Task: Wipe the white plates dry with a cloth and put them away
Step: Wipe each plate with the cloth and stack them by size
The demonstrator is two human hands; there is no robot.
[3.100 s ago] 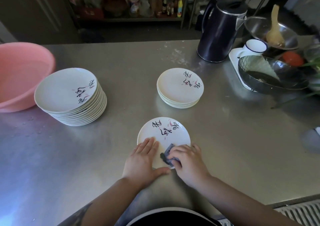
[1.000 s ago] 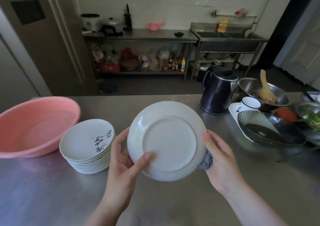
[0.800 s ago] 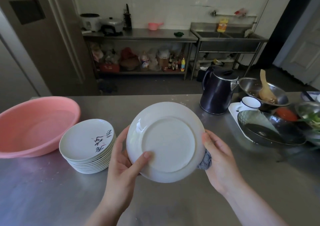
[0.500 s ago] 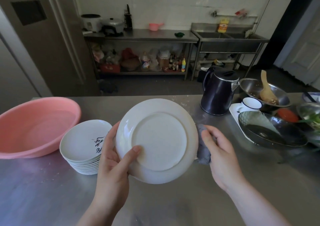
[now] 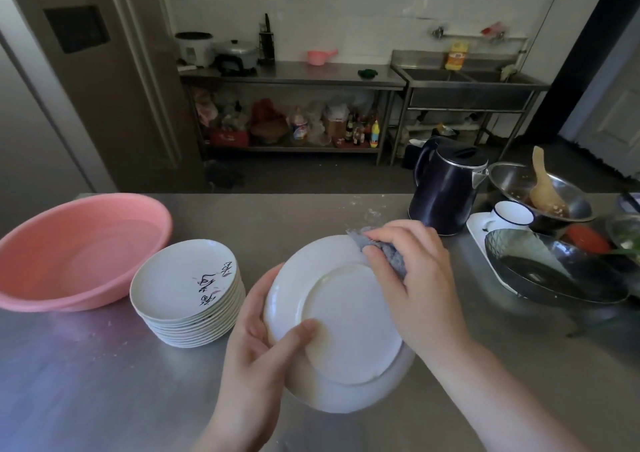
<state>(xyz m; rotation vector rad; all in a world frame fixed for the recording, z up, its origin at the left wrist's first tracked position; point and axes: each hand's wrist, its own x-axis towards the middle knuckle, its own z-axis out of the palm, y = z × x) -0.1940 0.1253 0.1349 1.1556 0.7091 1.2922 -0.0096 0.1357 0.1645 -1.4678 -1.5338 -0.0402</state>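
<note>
At frame centre my left hand [image 5: 258,354] grips the white plate [image 5: 341,327], underside up, thumb across it; its face is hidden. My right hand [image 5: 414,271] pinches the grey cloth [image 5: 377,247], mostly covered, against its upper rim.

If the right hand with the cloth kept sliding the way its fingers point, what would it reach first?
The right hand points left across the held plate. Past its rim, probably the stack of plates, then the pink basin; depth is unclear.
</note>
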